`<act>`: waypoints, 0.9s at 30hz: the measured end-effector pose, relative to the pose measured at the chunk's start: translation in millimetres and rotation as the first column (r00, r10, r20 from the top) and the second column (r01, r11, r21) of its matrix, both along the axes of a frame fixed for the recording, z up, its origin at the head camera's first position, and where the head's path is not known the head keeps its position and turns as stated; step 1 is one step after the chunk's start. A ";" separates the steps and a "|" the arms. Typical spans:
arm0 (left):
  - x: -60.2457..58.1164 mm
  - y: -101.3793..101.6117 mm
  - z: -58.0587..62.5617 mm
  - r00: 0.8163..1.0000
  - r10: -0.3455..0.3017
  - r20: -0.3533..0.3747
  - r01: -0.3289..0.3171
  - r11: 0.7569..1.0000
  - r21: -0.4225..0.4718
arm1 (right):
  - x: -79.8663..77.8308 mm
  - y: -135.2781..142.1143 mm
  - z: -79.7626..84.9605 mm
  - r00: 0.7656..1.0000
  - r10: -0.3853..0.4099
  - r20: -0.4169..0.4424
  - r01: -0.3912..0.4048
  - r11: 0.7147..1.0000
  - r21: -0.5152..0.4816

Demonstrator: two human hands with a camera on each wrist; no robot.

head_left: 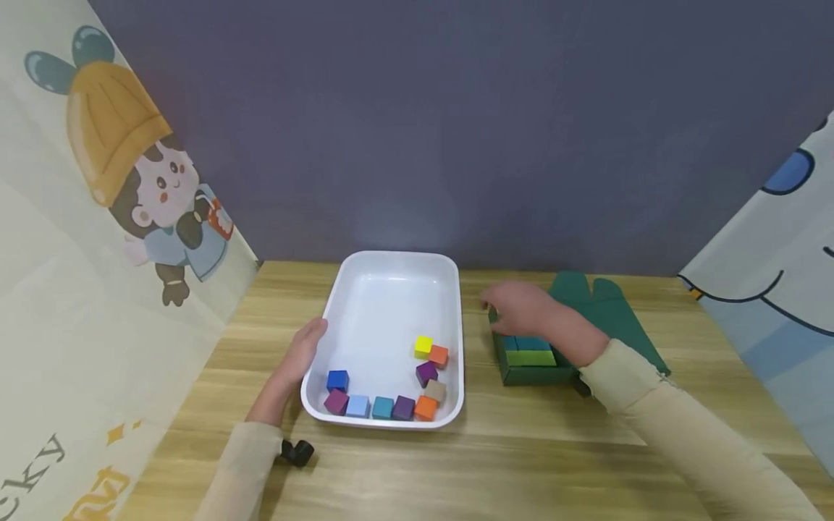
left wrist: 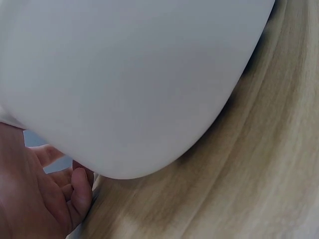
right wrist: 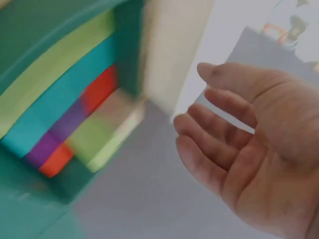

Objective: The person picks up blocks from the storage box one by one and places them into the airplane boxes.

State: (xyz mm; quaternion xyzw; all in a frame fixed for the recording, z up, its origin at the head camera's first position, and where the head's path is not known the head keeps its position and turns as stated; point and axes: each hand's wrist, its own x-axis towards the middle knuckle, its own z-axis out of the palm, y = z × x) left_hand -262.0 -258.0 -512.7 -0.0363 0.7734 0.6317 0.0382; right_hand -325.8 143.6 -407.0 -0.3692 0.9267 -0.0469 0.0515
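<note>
A white rectangular tray (head_left: 391, 304) lies on the wooden table, with several coloured cubes along its near and right sides, among them a yellow cube (head_left: 423, 346) and a blue cube (head_left: 337, 380). My left hand (head_left: 304, 352) holds the tray's left rim; in the left wrist view its fingers (left wrist: 82, 191) curl by the tray's underside. Over the far left part of a green box (head_left: 537, 375) hovers my right hand (head_left: 521, 307). The right wrist view shows that hand's fingers loosely bent with nothing between them. Inside the box are coloured blocks (right wrist: 65, 117), blurred there.
The box's green lid (head_left: 612, 311) is folded open to the right, partly behind my right forearm. A dark grey panel (head_left: 456, 130) rises at the table's back edge. Printed cartoon sheets (head_left: 98, 325) flank both sides.
</note>
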 end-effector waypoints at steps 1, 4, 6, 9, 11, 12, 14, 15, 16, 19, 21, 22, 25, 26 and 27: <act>0.3 -0.7 -0.5 1.000 0.006 0.001 -0.006 1.000 0.003 | 6.7 -8.3 3.2 1.000 0.021 0.020 -0.021 1.000 0.000; 0.6 -1.8 -1.0 1.000 0.002 0.005 -0.002 1.000 0.007 | 26.0 -31.0 12.4 0.994 0.072 0.077 -0.073 0.997 0.013; 1.4 -1.3 1.9 1.000 -0.002 0.013 0.002 1.000 0.021 | 36.8 -43.2 15.8 0.989 0.097 0.114 -0.100 0.995 0.017; 6.6 3.0 13.5 1.000 -0.008 0.027 0.007 0.999 0.039 | 51.2 -58.1 18.0 0.979 0.134 0.155 -0.139 0.990 0.022; 10.7 6.9 22.8 0.999 -0.009 0.034 0.007 0.999 0.039 | 59.3 -65.7 17.1 0.971 0.162 0.177 -0.170 0.985 0.032; 12.2 8.3 26.5 0.999 -0.008 0.040 0.007 0.999 0.041 | 62.7 -68.9 15.4 0.965 0.181 0.189 -0.190 0.981 0.031; 11.1 7.0 22.8 1.000 -0.004 0.030 0.003 1.000 0.026 | 68.1 -75.0 10.2 0.950 0.222 0.219 -0.234 0.972 0.034; 10.6 6.6 22.3 1.000 -0.002 0.031 0.001 1.000 0.025 | 70.7 -77.8 7.4 0.945 0.237 0.226 -0.254 0.966 0.046; 9.2 4.9 18.8 1.000 0.000 0.029 -0.001 1.000 0.024 | 72.7 -80.3 4.5 0.939 0.255 0.228 -0.275 0.960 0.059; 3.9 -0.5 6.0 1.000 0.010 0.013 -0.010 1.000 0.014 | 76.0 -89.8 -1.2 0.930 0.277 0.240 -0.305 0.948 0.087; 3.6 -0.9 5.8 1.000 0.012 0.014 -0.012 1.000 0.015 | 77.1 -97.0 -2.1 0.932 0.275 0.234 -0.307 0.945 0.114; 2.5 -2.3 2.8 1.000 0.017 0.010 -0.017 1.000 0.005 | 77.1 -100.4 -2.5 0.931 0.275 0.240 -0.310 0.943 0.124; 2.5 -3.1 2.1 1.000 0.017 0.010 -0.017 1.000 -0.021 | 76.9 -110.2 -7.0 0.923 0.296 0.245 -0.344 0.921 0.185; 2.8 -3.4 1.6 1.000 0.016 0.011 -0.015 1.000 -0.025 | 76.9 -112.9 -9.6 0.918 0.315 0.239 -0.366 0.906 0.213; 3.1 -3.6 1.6 1.000 0.013 0.012 -0.013 1.000 -0.026 | 76.9 -115.1 -12.2 0.913 0.335 0.233 -0.387 0.891 0.238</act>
